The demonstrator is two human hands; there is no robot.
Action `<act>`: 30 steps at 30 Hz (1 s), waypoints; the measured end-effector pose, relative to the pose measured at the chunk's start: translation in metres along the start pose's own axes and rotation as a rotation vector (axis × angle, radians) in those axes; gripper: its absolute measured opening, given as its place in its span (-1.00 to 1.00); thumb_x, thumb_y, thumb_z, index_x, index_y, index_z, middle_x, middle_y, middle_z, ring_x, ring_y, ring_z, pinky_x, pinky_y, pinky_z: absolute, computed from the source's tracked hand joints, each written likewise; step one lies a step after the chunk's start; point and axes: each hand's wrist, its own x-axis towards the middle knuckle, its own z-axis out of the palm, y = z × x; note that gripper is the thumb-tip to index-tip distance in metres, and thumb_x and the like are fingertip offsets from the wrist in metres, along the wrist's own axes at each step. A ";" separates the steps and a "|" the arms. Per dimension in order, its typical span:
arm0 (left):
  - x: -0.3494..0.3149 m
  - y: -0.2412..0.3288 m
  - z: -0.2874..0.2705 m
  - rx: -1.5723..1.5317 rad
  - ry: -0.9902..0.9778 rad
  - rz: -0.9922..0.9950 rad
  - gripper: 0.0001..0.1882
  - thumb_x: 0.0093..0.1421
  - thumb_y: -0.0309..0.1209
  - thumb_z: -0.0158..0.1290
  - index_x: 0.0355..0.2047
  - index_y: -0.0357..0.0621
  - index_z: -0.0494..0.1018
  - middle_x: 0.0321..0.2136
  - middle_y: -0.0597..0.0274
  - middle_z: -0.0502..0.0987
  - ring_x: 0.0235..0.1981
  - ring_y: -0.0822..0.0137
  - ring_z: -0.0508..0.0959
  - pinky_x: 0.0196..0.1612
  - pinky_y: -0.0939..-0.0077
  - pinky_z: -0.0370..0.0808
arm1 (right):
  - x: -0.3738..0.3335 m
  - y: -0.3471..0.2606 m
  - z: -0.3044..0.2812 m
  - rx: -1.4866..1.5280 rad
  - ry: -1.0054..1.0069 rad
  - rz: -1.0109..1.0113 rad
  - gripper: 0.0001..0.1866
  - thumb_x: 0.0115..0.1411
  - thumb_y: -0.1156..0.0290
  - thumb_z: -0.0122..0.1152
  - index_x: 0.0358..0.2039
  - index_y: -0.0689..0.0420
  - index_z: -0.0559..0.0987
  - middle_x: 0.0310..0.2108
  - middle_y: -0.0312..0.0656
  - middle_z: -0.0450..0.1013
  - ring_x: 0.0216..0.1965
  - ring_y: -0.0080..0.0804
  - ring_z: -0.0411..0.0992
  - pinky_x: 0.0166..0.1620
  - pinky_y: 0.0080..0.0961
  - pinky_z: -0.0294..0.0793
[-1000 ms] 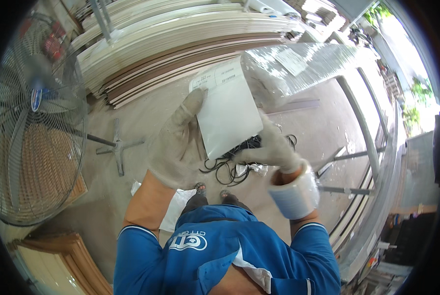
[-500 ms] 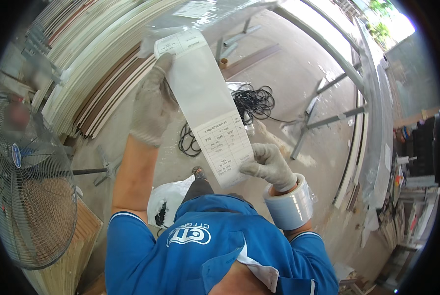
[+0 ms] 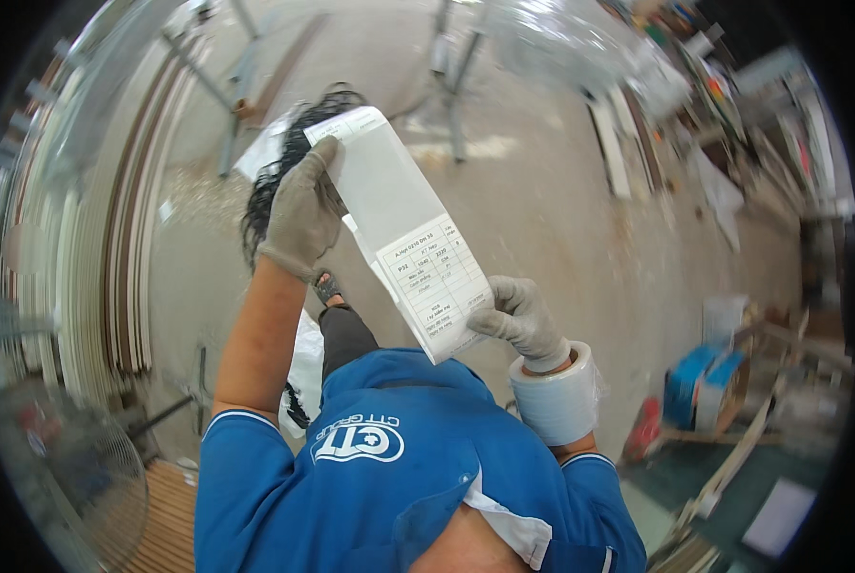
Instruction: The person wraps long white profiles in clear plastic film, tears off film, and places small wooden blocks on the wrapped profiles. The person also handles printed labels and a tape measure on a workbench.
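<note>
paper label strip held slantwise between two gloved hands

the paper label strip [image 3: 389,201] is in front of the person's chest, above the floor, touched by both hands, so neither is nearer. it lies to the right of the left hand [image 3: 303,215] and up and to the left of the right hand [image 3: 518,323]. the left hand grips it by its left edge near the far end, thumb over the face. the right hand pinches the right edge near the close end, thumb on the printed side.

its long axis runs from upper left, away from the body, down to lower right, toward it. the far end points toward the black cord [image 3: 270,181] on the floor; the near end points at the blue shirt [image 3: 399,468]. the printed table fills the nearer half, lines running across the strip; a second white layer shows along the left edge. a roll of clear wrap [image 3: 555,396] sits around the right wrist.
</note>
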 end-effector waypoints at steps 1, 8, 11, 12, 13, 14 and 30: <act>0.009 -0.036 0.023 0.003 -0.014 -0.061 -0.69 0.40 -0.36 -0.05 0.00 -0.37 0.43 -0.11 0.10 0.59 -0.11 0.33 0.63 -0.03 0.44 0.62 | -0.029 0.002 -0.022 0.003 0.059 -0.046 -0.70 0.21 0.38 0.37 -0.16 0.34 0.60 -0.26 -0.13 0.61 -0.25 -0.54 0.54 -0.22 -0.59 0.57; 0.071 -0.219 0.176 0.131 -0.257 -0.441 -0.70 0.40 -0.34 -0.04 -0.01 -0.34 0.44 -0.15 0.12 0.61 -0.17 0.33 0.64 -0.09 0.42 0.63 | -0.159 -0.003 -0.139 -0.036 0.465 -0.143 -0.62 0.22 0.28 0.38 -0.13 0.35 0.60 -0.24 -0.09 0.61 -0.24 -0.49 0.57 -0.19 -0.57 0.58; 0.102 -0.269 0.225 0.181 -0.305 -0.518 -0.70 0.39 -0.34 -0.02 -0.03 -0.35 0.43 -0.16 0.12 0.60 -0.21 0.35 0.65 -0.16 0.44 0.66 | -0.171 -0.004 -0.171 0.068 0.573 -0.168 -0.61 0.21 0.29 0.38 -0.09 0.35 0.59 -0.20 -0.08 0.61 -0.19 -0.49 0.57 -0.15 -0.55 0.57; 0.114 -0.283 0.240 0.186 -0.323 -0.532 -0.69 0.38 -0.34 -0.01 -0.03 -0.36 0.43 -0.16 0.11 0.60 -0.21 0.34 0.65 -0.17 0.44 0.66 | -0.172 -0.006 -0.182 0.078 0.627 -0.150 -0.60 0.21 0.29 0.38 -0.09 0.35 0.59 -0.19 -0.08 0.61 -0.18 -0.49 0.56 -0.14 -0.55 0.57; 0.127 -0.296 0.254 0.174 -0.358 -0.562 -0.69 0.38 -0.35 -0.01 -0.02 -0.37 0.43 -0.15 0.10 0.60 -0.20 0.33 0.65 -0.16 0.44 0.66 | -0.171 -0.008 -0.193 0.076 0.660 -0.150 -0.60 0.22 0.29 0.38 -0.08 0.35 0.59 -0.18 -0.08 0.61 -0.17 -0.49 0.56 -0.13 -0.54 0.57; 0.141 -0.307 0.269 0.159 -0.394 -0.590 -0.68 0.38 -0.35 -0.01 -0.02 -0.38 0.43 -0.14 0.09 0.59 -0.19 0.32 0.64 -0.15 0.44 0.65 | -0.168 -0.012 -0.204 0.070 0.698 -0.142 -0.60 0.22 0.30 0.37 -0.07 0.35 0.59 -0.17 -0.08 0.61 -0.17 -0.49 0.56 -0.12 -0.54 0.56; 0.310 -0.484 0.504 0.150 -0.546 -0.622 -0.56 0.36 -0.34 0.02 0.14 -0.39 0.34 0.02 0.00 0.51 0.00 0.24 0.57 0.04 0.36 0.57 | -0.161 -0.107 -0.444 0.225 0.903 -0.188 -0.59 0.25 0.33 0.33 0.01 0.33 0.57 -0.08 -0.09 0.59 -0.07 -0.42 0.54 0.01 -0.48 0.52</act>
